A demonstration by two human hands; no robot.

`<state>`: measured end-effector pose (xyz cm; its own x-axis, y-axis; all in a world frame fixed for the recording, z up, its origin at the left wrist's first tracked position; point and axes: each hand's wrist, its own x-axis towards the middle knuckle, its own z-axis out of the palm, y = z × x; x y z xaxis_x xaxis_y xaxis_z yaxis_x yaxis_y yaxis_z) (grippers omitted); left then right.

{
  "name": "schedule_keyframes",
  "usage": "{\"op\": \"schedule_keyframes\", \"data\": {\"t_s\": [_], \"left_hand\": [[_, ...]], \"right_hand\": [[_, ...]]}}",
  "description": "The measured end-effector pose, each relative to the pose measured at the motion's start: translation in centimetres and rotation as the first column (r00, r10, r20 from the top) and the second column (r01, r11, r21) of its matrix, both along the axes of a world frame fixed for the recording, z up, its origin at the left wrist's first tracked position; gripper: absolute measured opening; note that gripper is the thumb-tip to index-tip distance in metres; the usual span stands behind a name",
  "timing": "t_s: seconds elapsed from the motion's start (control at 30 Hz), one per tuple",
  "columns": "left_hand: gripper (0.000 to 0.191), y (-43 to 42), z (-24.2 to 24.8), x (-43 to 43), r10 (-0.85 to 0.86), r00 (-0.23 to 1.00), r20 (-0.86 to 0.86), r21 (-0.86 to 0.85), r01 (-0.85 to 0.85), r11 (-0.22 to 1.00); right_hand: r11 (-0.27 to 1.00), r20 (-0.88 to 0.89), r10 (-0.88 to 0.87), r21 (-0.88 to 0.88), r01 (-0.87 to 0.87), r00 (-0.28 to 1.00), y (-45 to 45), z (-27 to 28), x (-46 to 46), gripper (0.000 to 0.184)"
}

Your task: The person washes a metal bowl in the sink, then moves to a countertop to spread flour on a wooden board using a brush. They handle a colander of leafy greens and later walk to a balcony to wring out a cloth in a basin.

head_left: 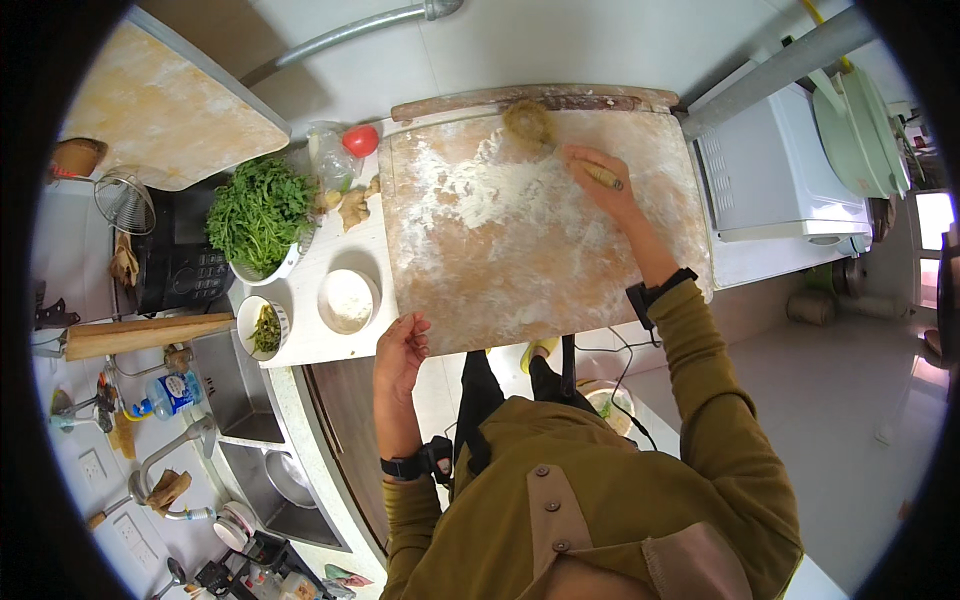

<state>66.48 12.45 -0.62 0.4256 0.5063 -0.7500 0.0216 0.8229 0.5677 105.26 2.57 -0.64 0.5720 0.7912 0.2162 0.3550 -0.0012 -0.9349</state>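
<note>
My right hand (pixel 596 176) grips the wooden handle of a tool (pixel 602 177) over the upper right of a large wooden board (pixel 517 285). Its working end is mostly hidden by my fingers, and I cannot tell its kind. Just beyond those fingers lies a round, brown-green fibre brush or scrubber (pixel 529 124); whether it joins the handle is unclear. White flour (pixel 480 187) is spread across the board's upper middle. At the near left corner, my left hand (pixel 401 352) is loosely curled beside the board's edge, palm partly showing, with nothing visible in it.
Rolling pins (pixel 442 106) lie along the board's far edge. To the left are a bowl of flour (pixel 349 301), a bowl of chopped greens (pixel 262 328), a basket of leafy greens (pixel 262 217), ginger (pixel 354 210) and a tomato (pixel 361 140). A white appliance (pixel 787 165) stands right.
</note>
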Motion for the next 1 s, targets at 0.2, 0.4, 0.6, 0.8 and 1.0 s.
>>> {"op": "schedule_keyframes", "data": {"t_s": [0.2, 0.4, 0.6, 0.8, 1.0], "left_hand": [[0.019, 0.1, 0.1, -1.0, 0.044, 0.999, -0.006, 0.001, -0.044, 0.999], [0.018, 0.4, 0.3, -1.2, 0.05, 0.999, 0.005, 0.022, -0.05, 0.998], [0.019, 0.7, -0.2, -2.0, 0.104, 0.994, 0.017, -0.009, -0.104, 0.995], [0.02, 0.9, -1.0, -1.6, 0.065, 0.998, 0.013, -0.011, -0.065, 0.998], [0.028, 1.6, -2.0, -2.8, 0.304, 0.952, -0.026, -0.116, -0.305, 0.945]], "right_hand": [[0.965, 0.121, 0.245, 0.065, -0.254, 0.962, 0.4, -0.1, -1.4, 0.024], [0.987, 0.017, 0.115, 0.109, -0.116, 0.993, 4.5, -0.5, -0.5, 0.023], [0.948, -0.046, 0.31, -0.057, -0.312, 0.95, 2.8, 1.3, -4.5, 0.024], [0.95, 0.192, 0.25, 0.141, -0.279, 0.949, 12.0, 1.2, -7.6, 0.02], [0.961, 0.11, 0.277, -0.038, -0.275, 0.954, 4.6, 3.1, -9.2, 0.018]]}}
